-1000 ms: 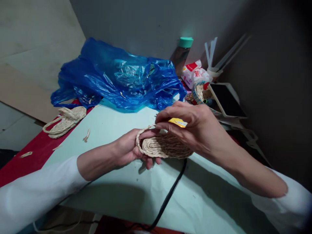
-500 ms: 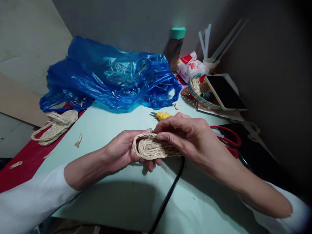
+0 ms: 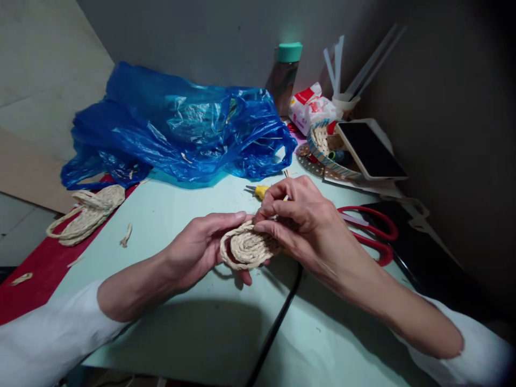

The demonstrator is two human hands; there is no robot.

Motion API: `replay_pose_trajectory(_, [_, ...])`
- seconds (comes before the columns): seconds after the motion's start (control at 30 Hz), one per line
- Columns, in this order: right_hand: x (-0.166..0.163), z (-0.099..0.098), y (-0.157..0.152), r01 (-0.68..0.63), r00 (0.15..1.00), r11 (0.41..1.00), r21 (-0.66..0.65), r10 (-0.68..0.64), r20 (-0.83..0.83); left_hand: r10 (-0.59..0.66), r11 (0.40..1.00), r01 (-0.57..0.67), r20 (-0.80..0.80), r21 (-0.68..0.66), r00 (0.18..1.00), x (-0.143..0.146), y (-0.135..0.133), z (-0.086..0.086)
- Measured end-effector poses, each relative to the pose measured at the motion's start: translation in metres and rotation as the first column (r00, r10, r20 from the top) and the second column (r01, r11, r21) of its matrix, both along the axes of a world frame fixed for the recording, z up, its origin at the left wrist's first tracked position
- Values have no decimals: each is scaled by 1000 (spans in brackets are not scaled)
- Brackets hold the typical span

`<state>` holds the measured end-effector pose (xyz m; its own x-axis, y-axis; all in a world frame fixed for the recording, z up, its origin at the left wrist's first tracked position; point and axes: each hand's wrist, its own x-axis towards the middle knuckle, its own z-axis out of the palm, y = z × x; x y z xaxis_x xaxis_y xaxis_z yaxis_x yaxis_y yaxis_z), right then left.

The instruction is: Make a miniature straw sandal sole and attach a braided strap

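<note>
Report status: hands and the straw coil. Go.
Left hand grips coil, thumb on top. Right hand pinches its far rim. Black cable runs beneath; red scissors lie to the right.

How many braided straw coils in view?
2: held coil between left hand and right hand; loose coil on the red cloth far left. More may hide in the blue bag.

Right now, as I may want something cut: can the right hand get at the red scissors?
Probably yes. The red scissors lie on the table just beside the right hand, handles uncovered, nothing between. But that hand pinches the straw coil and would have to let go first.
</note>
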<state>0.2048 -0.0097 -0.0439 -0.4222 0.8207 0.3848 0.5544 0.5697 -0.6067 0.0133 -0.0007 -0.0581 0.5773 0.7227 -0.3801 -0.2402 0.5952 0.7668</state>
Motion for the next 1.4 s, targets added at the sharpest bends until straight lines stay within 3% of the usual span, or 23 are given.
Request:
replay_pose_trajectory(0.33, [1, -3, 4, -51, 996, 994, -93, 44, -73, 46, 997, -45, -20, 68, 999, 0, -1, -8])
replay_pose_trajectory(0.47, [0, -7, 4, -45, 999, 998, -34, 45, -6, 35, 987, -36, 11, 157, 999, 0, -6, -6])
replay_pose_trajectory(0.63, [-2, -11, 3, -45, 998, 999, 27, 44, 52, -4, 964, 52, -181, 262, 983, 0, -9, -3])
replay_pose_trajectory(0.87, [6, -7, 7, -141, 988, 989, 36, 142, -51, 0, 955, 94, -318, 280, 948, -2, -8, -1])
replay_pose_trajectory(0.93, [13, -2, 10, -132, 983, 991, 10, 132, -129, 19, 956, 78, -324, 284, 946, -3, -8, 0])
replay_pose_trajectory(1.0, [22, 3, 15, -44, 985, 997, -57, 34, -169, 39, 956, 61, -330, 286, 943, -4, -8, 1])
replay_pose_trajectory(1.1, [35, 6, 23, 55, 989, 975, -213, -82, -120, 88, 936, 46, -361, 348, 929, -6, -8, 4])
replay_pose_trajectory(1.27, [37, -1, 24, -136, 990, 906, -400, 108, -92, 176, 859, 86, -450, 504, 876, -7, -8, 7])
replay_pose_trajectory(1.4, [28, -2, 15, -128, 991, 905, -405, 101, -87, 183, 825, 128, -475, 550, 861, -6, -8, 8])
